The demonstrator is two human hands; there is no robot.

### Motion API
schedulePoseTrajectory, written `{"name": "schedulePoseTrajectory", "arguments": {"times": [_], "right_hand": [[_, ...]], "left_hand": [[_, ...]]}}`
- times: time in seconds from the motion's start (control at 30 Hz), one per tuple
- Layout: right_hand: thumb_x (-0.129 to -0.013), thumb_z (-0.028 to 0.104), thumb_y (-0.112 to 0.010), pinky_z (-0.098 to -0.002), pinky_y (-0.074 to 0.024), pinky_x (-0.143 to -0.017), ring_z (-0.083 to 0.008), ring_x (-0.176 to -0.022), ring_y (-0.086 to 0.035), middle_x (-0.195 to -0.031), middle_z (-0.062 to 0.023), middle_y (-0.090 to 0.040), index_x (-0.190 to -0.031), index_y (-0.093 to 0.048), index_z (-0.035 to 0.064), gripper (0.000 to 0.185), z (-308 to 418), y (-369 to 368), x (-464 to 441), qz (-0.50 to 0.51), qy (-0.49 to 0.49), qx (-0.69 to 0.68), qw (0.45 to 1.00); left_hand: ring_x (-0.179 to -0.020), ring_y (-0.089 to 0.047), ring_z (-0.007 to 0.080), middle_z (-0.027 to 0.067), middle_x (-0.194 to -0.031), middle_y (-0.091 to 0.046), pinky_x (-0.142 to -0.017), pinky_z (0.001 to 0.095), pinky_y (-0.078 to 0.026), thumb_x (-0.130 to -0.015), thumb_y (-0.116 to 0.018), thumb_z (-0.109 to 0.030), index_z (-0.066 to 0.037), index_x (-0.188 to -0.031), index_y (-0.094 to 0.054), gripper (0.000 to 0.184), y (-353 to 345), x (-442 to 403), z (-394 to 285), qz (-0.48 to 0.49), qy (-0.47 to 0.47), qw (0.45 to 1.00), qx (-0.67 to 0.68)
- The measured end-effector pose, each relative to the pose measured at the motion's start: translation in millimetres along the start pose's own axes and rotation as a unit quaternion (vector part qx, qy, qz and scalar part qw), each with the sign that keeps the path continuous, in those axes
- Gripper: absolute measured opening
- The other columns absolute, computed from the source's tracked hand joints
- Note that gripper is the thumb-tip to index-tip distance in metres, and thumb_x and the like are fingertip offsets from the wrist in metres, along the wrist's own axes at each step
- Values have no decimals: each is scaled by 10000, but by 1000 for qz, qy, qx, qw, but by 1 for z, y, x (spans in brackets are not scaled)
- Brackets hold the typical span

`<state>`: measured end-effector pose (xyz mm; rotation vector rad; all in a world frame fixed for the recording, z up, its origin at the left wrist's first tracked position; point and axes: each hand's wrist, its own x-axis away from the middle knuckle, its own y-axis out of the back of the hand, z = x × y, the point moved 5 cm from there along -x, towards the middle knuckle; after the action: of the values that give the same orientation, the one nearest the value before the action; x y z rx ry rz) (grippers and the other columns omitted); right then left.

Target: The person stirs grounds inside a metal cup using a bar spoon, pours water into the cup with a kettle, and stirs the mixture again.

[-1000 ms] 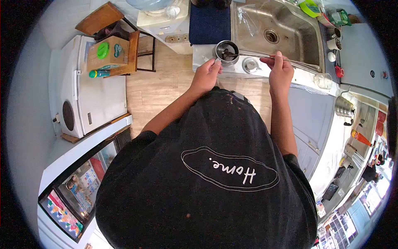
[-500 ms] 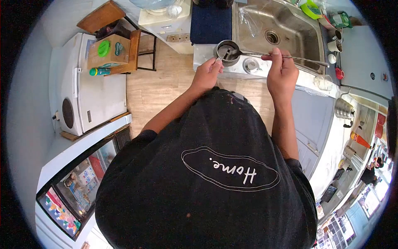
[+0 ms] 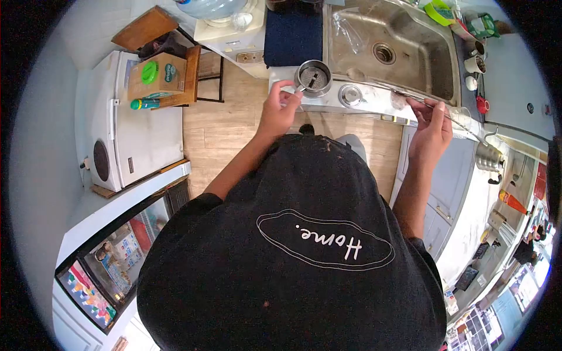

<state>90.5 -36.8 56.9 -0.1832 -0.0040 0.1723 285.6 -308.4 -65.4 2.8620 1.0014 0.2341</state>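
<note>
Lifted clear of the cup (image 3: 322, 86), the spoon (image 3: 355, 74) is pinched in the right hand (image 3: 432, 126), its bowl by the sink (image 3: 410, 38); the left hand (image 3: 277, 111) curls its fingers at the counter-standing cup's handle, grip unclear; a level spoon should limit drips

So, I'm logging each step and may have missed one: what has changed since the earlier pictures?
The right hand has drawn the long spoon out of the metal cup, moving to the right and keeping hold of it. The left hand has loosened its grip at the cup; whether it still touches is unclear. The cup and the round metal piece stay put.
</note>
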Motion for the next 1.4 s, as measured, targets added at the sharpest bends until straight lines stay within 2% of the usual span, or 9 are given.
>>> {"name": "schedulePoseTrajectory", "arguments": {"times": [0.13, 0.37, 0.47, 0.67, 1.03, 1.17, 1.2, 1.37, 1.4], "right_hand": [[-1088, 243, -459, -399, -549, -909, -280, -895, -727, -889, -188, -718, -1018, -622, -34, 328, 3, 32, -19, -28, 3, -29, 999], [-1087, 240, -464, -405, -555, -914, -288, -886, -726, -888, -186, -714, -1022, -614, -34, 319, 11, 84, -63, -32, 4, -55, 998], [-1086, 232, -472, -405, -558, -911, -282, -881, -728, -894, -170, -703, -1018, -612, -31, 306, 19, 106, -75, -15, -5, -52, 999], [-1088, 229, -459, -402, -554, -918, -275, -914, -727, -949, -147, -691, -1037, -610, -32, 306, 13, 170, -109, 33, -29, -33, 998], [-1094, 254, -439, -389, -555, -916, -271, -921, -722, -949, -179, -704, -1046, -596, -39, 336, 34, 257, -150, 6, -27, -15, 1000], [-1098, 279, -422, -383, -546, -919, -274, -943, -715, -958, -199, -707, -1053, -589, -37, 360, 35, 274, -159, -39, -17, -22, 999], [-1100, 281, -410, -382, -543, -922, -276, -956, -713, -962, -198, -707, -1056, -588, -35, 366, 39, 276, -158, -57, -17, -27, 998], [-1108, 289, -352, -383, -532, -932, -276, -1019, -698, -1001, -189, -706, -1077, -583, -27, 393, 55, 296, -155, -120, 34, -13, 992], [-1111, 295, -332, -388, -529, -931, -271, -1045, -691, -1032, -188, -702, -1101, -573, -26, 401, 57, 301, -155, -126, 42, 14, 991]], "left_hand": [[-888, -659, 193, 117, -943, -687, -836, 348, -515, -944, -691, -211, -49, -1342, -490, 474, 14, 14, -6, -31, 59, 994, -83], [-893, -638, 161, 94, -929, -677, -846, 315, -501, -966, -659, -162, -53, -1351, -480, 439, 14, 49, -16, -123, 64, 985, -99], [-875, -622, 137, 74, -908, -659, -844, 289, -492, -983, -626, -109, -22, -1333, -477, 389, -8, 66, -41, -167, 43, 982, -78], [-886, -618, 134, 67, -920, -653, -848, 286, -490, -987, -628, -136, -11, -1345, -480, 408, -78, 95, -64, -217, 67, 971, -79], [-905, -619, 149, 51, -983, -646, -825, 310, -497, -966, -646, -148, -62, -1286, -565, 341, -244, 64, -77, -54, 13, 997, -52], [-918, -624, 167, 69, -988, -661, -842, 337, -500, -954, -647, -170, -65, -1262, -594, 329, -274, 36, -87, 17, -8, 996, -83], [-957, -614, 155, 72, -1031, -659, -899, 333, -474, -975, -619, -128, -54, -1292, -560, 331, -279, 29, -89, 45, -4, 996, -83], [-973, -613, 135, 52, -1034, -659, -894, 318, -470, -990, -618, -153, -54, -1283, -570, 313, -306, -13, -78, 87, -8, 994, -68], [-938, -607, 134, 54, -1009, -659, -830, 298, -491, -967, -660, -198, -53, -1248, -606, 321, -315, -22, -79, 88, -15, 994, -60]]}}
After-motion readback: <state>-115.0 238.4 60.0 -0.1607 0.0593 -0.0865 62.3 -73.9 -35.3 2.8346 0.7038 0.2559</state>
